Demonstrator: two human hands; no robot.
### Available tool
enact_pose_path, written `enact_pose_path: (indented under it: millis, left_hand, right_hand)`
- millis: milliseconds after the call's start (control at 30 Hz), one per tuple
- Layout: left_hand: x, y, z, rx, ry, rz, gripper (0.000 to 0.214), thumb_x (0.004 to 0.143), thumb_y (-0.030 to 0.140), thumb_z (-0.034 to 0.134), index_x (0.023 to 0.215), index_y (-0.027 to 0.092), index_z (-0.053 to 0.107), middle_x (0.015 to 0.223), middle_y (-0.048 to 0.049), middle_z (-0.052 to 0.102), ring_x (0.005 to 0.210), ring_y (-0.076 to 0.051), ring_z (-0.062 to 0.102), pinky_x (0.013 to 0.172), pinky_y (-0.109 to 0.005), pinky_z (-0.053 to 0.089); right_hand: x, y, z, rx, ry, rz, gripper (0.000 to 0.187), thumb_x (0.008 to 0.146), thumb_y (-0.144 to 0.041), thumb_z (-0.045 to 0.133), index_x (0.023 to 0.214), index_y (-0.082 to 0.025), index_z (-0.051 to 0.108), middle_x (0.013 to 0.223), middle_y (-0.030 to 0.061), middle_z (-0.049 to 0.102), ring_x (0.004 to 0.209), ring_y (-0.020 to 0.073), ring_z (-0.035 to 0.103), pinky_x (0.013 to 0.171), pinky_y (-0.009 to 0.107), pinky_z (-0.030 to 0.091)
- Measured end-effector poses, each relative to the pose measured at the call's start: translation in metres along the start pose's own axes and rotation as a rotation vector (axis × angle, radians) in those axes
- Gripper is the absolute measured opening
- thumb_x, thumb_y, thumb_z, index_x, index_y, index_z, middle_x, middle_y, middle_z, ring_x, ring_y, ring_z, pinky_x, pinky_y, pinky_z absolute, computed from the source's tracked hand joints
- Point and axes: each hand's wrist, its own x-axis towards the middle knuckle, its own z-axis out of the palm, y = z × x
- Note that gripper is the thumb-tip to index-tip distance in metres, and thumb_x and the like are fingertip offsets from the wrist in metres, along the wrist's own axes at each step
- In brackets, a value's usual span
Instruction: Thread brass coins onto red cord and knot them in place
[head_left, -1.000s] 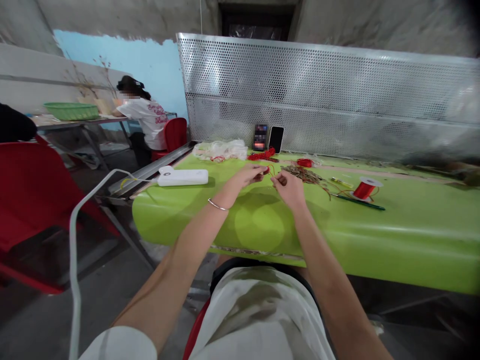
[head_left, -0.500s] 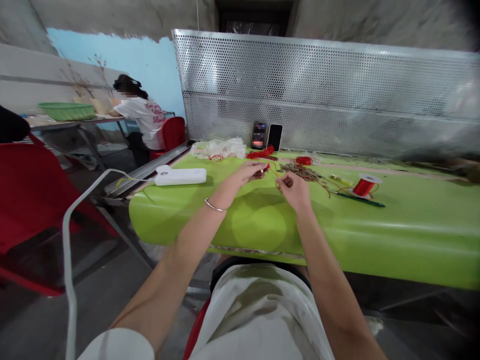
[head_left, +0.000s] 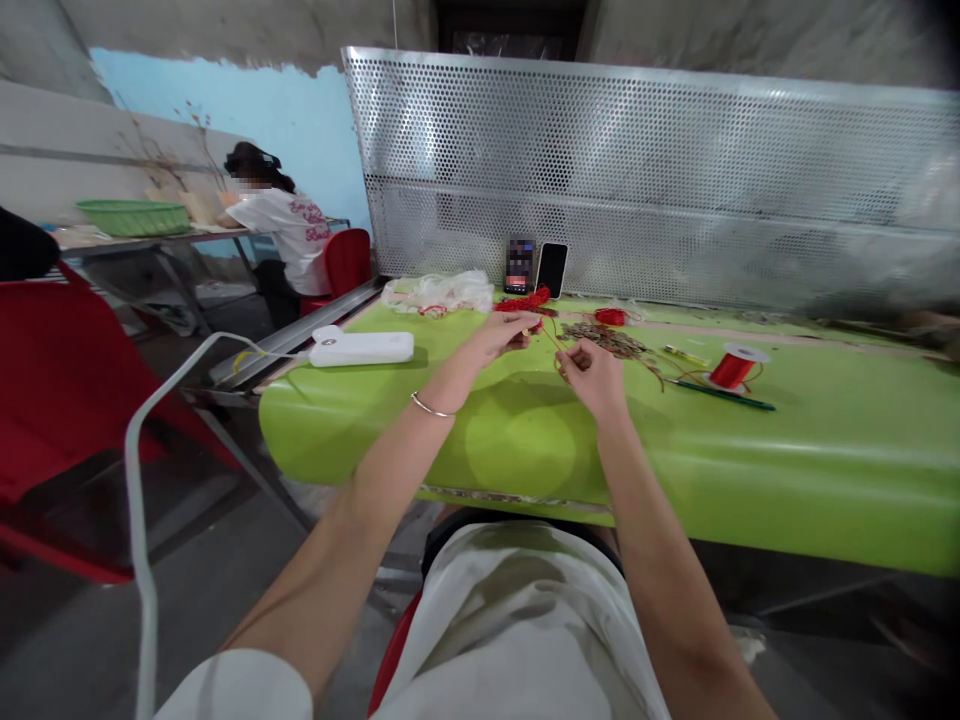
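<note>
A thin red cord (head_left: 552, 337) runs between my two hands above the green tabletop (head_left: 517, 430). My left hand (head_left: 510, 333) is closed in a pinch on the cord's left part, with a small coin-like piece (head_left: 526, 333) at its fingertips. My right hand (head_left: 590, 368) pinches the cord on the other side, fingertips pressed together. Just behind my hands lies a pile of coin-like brown pieces (head_left: 607, 341). A bundle of red cord (head_left: 525, 301) sits beyond my left hand. The finer detail between my left fingers is too small to make out.
At right stand a spool of red thread (head_left: 730, 370) and a dark green pen-like stick (head_left: 724, 396). Two phones (head_left: 552, 270) lean against the perforated metal panel (head_left: 645, 170). A white power bank (head_left: 361, 348) with a cable lies left, near clear plastic bags (head_left: 442, 292). Another person (head_left: 289, 230) sits farther left.
The cord between my hands now looks straighter, where a loop showed before. My right hand has shifted very slightly to the right. Both hands keep their pinch.
</note>
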Motion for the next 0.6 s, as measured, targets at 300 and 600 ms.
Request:
enact_pose_path:
  millis: [300,600]
  left_hand:
    - [-0.007,0.005,0.003,0.047,-0.013,0.002,0.008,0.076,0.023,0.071,0.074,0.016,0.069,0.074,-0.0025,0.063,0.061,-0.006,0.05,0.063,-0.024,0.042]
    - [-0.012,0.013,0.009,0.222,0.011,0.095,0.009,0.08,0.02,0.064,0.074,0.014,0.066,0.071,-0.0006,0.059,0.06,-0.006,0.048,0.065,-0.025,0.039]
  right_hand:
    - [0.001,0.004,0.001,0.007,0.012,-0.008,0.022,0.078,-0.038,0.059,0.065,-0.02,0.054,0.062,0.0031,0.064,0.055,0.0152,0.058,0.06,0.028,0.044]
    - [0.001,0.014,0.005,0.149,-0.131,0.015,0.031,0.077,-0.049,0.06,0.068,-0.02,0.053,0.063,0.0047,0.065,0.058,0.0184,0.063,0.064,0.033,0.05]
